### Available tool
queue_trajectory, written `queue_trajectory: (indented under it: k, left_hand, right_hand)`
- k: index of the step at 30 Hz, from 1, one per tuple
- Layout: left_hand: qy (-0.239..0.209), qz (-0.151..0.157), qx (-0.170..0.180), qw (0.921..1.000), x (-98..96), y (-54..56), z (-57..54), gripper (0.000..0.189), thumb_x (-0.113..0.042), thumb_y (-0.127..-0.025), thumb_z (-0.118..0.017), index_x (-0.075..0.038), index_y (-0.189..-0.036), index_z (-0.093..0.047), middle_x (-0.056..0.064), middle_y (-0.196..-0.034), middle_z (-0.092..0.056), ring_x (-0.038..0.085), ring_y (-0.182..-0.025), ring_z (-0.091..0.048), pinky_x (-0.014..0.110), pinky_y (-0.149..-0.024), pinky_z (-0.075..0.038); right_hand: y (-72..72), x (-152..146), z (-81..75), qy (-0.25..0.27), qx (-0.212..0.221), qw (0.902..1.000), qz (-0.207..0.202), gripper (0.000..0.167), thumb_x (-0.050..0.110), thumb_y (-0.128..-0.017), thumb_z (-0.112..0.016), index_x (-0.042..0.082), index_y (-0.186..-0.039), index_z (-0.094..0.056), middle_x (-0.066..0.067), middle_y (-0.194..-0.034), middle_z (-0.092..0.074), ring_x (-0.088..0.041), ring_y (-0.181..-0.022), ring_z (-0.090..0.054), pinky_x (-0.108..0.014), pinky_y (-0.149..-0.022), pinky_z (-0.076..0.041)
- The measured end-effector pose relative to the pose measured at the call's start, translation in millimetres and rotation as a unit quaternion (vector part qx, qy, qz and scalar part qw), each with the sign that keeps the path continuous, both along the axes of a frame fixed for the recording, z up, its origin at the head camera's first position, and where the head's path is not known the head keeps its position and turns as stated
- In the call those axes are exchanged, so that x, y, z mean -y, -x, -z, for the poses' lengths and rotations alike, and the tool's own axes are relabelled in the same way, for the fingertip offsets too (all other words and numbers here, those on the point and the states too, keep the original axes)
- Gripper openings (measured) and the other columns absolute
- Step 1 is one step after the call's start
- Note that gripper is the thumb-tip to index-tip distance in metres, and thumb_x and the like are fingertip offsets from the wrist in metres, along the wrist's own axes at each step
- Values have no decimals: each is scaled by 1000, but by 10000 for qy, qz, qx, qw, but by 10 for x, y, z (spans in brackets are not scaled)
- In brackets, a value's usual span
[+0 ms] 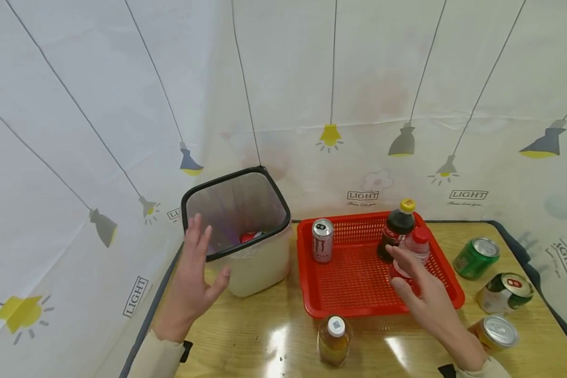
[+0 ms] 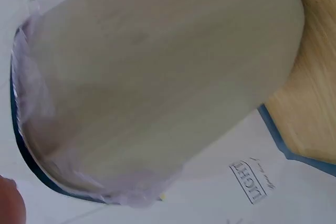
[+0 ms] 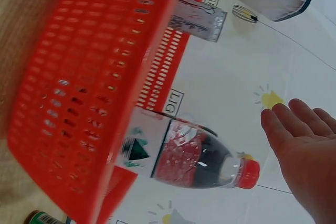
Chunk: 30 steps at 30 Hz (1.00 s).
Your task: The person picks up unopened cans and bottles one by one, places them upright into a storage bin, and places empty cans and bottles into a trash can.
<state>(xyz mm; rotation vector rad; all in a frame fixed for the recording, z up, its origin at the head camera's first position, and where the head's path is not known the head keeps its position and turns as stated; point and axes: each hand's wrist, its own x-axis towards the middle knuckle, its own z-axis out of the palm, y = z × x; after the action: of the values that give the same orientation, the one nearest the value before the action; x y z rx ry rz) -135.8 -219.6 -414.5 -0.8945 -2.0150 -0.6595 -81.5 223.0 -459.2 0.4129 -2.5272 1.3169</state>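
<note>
My left hand point(image 1: 193, 283), fingers extended and thumb apart, hovers in front of a white trash bin point(image 1: 260, 268) with a black rim; a bit of red shows inside it. Over the right part of a red plastic basket point(image 1: 349, 294) is my right hand point(image 1: 422, 294), its fingers straight and holding nothing. Beside that hand stands a clear bottle with a red cap point(image 1: 420, 236), partly hidden by it. Behind it is a dark cola bottle with a yellow cap point(image 1: 399, 223). A pale can point(image 1: 322, 241) stands at the basket's left back corner.
Before the basket stands a white-capped bottle of amber liquid point(image 1: 334, 344). Right of it are a green can point(image 1: 476, 258), a white-and-green can point(image 1: 504, 293) and a yellowish can point(image 1: 495, 333). A lamp-patterned cloth point(image 1: 288, 79) hangs behind the wooden table point(image 1: 245, 336).
</note>
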Motion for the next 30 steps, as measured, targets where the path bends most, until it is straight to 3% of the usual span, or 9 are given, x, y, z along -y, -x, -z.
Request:
queue_trajectory:
  k: [4, 7, 12, 17, 19, 22, 26, 27, 30]
  left_hand:
    - [253, 820, -551, 9948, -250, -57, -16, 65, -39, -107, -52, 19, -138, -48, 37, -151, -43, 46, -148, -35, 45, -123, -29]
    - [420, 1255, -455, 9902, -444, -129, 11, 66, -41, -108, -47, 18, -136, -50, 34, -148, -49, 42, -146, -41, 42, -122, -32]
    - [723, 1532, 237, 9853, -703, -235, 166, 67, -46, -110, -36, 12, -143, -49, 26, -150, -51, 38, -142, -48, 40, -121, -35]
    - [942, 1658, 1113, 9753, -867, -253, 444, 66, -47, -111, -34, 5, -150, -45, 19, -153, -51, 34, -141, -50, 44, -117, -41]
    - [1001, 1610, 1565, 9693, -908, -256, 565, 66, -48, -111, -35, 2, -152, -44, 16, -155, -49, 32, -143, -48, 45, -116, -41]
    - [1137, 1375, 2490, 9519, -968, -267, 736, 65, -48, -110, -42, -2, -155, -42, 11, -161, -43, 28, -149, -40, 47, -118, -38]
    - [1261, 811, 3784, 9134, -1069, -286, 938, 75, -52, -106, -49, -4, -161, -31, 7, -170, -26, 25, -156, -25, 49, -122, -31]
    - [1276, 651, 4034, 9037, -1092, -291, 980, 79, -54, -106, -49, -4, -163, -28, 7, -171, -22, 25, -157, -21, 50, -123, -29]
    - [1372, 255, 4378, 8882, -1158, -287, 1087, 87, -62, -105, -44, -2, -165, -20, 11, -173, -14, 28, -158, -16, 50, -123, -27]
  right_hand:
    - [-37, -63, 79, -79, 232, 9997, 19, 55, 14, -105, -59, 21, -158, -43, -6, -154, -53, 7, -129, -49, -5, -99, -39]
    - [-53, -88, 112, -113, 365, 9993, 16, 56, 15, -106, -59, 21, -158, -42, -7, -154, -52, 8, -129, -48, -6, -99, -39]
    - [-69, -106, 148, -168, 441, 9989, -4, 57, 15, -106, -59, 22, -159, -41, -7, -155, -51, 3, -130, -51, -6, -98, -39]
    - [-89, -126, 191, -213, 437, 9988, 10, 58, 15, -105, -60, 23, -159, -41, -8, -155, -52, -16, -134, -56, -5, -100, -36]
    - [-98, -131, 207, -229, 454, 9987, 2, 59, 15, -105, -61, 22, -159, -41, -7, -155, -52, -16, -134, -55, -5, -101, -35]
    - [-115, -129, 232, -285, 457, 9985, 14, 59, 15, -104, -61, 21, -159, -42, -6, -154, -53, -7, -134, -53, -8, -101, -37]
    - [-135, -101, 270, -327, 436, 9985, 19, 58, 14, -104, -62, 20, -158, -43, -7, -153, -54, -2, -130, -53, -10, -101, -38]
    - [-140, -89, 283, -341, 440, 9984, 0, 58, 14, -104, -62, 21, -158, -43, -7, -153, -54, -3, -130, -54, -11, -101, -39]
    - [-144, -47, 332, -435, 346, 9984, -137, 61, 17, -102, -64, 23, -159, -42, -5, -154, -53, -17, -131, -57, -23, -103, -46]
